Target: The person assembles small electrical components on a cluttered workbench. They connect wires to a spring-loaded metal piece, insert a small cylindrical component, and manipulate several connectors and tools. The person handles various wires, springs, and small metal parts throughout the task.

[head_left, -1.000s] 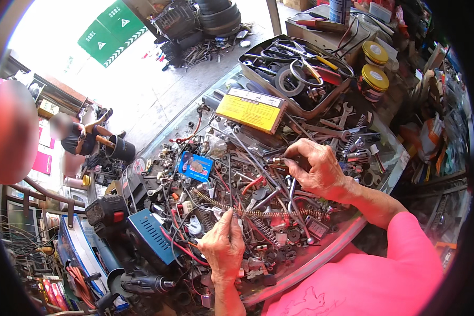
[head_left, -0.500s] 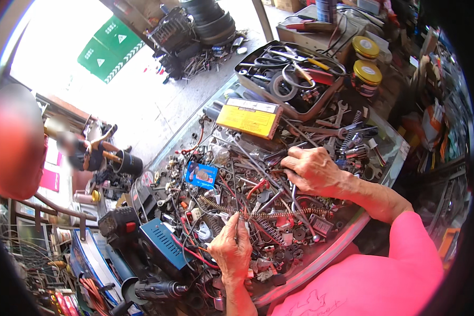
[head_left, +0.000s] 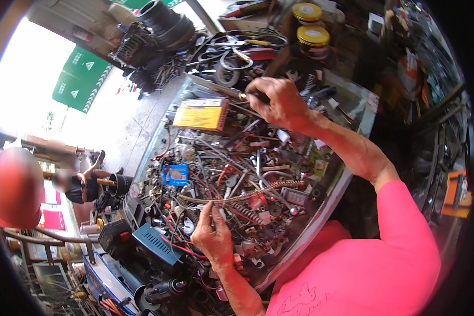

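A long, thin coil spring [head_left: 258, 196] lies slightly bowed across a heap of loose metal parts. At its left part, the thumb and forefinger of my left hand [head_left: 215, 239] are pinched on it. My right hand [head_left: 282, 102] is raised over the far side of the heap, by a metal toolbox [head_left: 216, 87]. Its fingers are curled closed, and a small brass-coloured tip pokes out at the fingertips; the rest of what they hold is hidden. A yellow-and-white carton [head_left: 200, 114] stands left of that hand, and a blue card-like packet [head_left: 175, 175] lies nearer.
Cables and pliers fill the toolbox, with yellow-lidded tins [head_left: 313, 39] beside it. A blue metal box [head_left: 157, 245] and a power drill [head_left: 163, 292] are at the near left. The glass-topped table's edge [head_left: 321, 224] runs close to my body. Another person [head_left: 81, 184] sits far left.
My right hand has moved up and away from the middle of the heap to beside the toolbox. My left hand stays at the spring. The whole view has shifted and turned slightly.
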